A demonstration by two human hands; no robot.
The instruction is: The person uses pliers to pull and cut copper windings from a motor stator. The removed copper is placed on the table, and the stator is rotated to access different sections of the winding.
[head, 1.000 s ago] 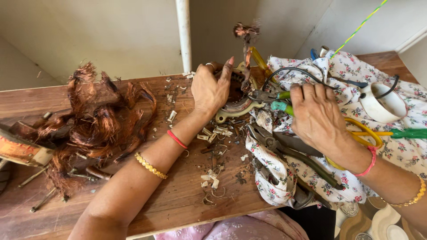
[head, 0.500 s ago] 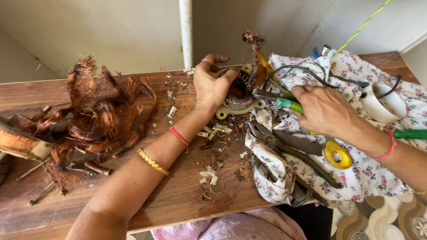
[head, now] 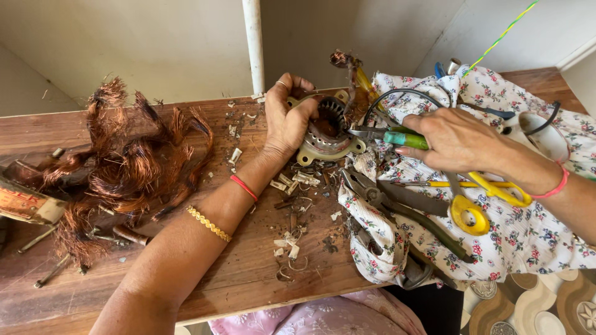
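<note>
My left hand [head: 287, 121] grips a round metal motor stator [head: 328, 131] and holds it tilted on the wooden table [head: 248, 273]. My right hand [head: 456, 139] holds green-handled pliers [head: 388, 134] whose jaws reach into the stator's core. A strand of copper winding [head: 345, 65] sticks up from the stator's far side. A large tangle of pulled copper wire [head: 124, 164] lies to the left of my left arm.
A floral cloth [head: 528, 236] on the right carries yellow-handled scissors [head: 481, 201], large dark pliers [head: 403, 214] and a white cup [head: 543, 133]. Insulation scraps [head: 295, 211] litter the table. A white pipe [head: 253, 43] stands behind. A small box [head: 25, 205] lies far left.
My right hand picked up the green-handled pliers from the cloth and brought their jaws to the stator. My left hand shifted its grip on the stator's rim.
</note>
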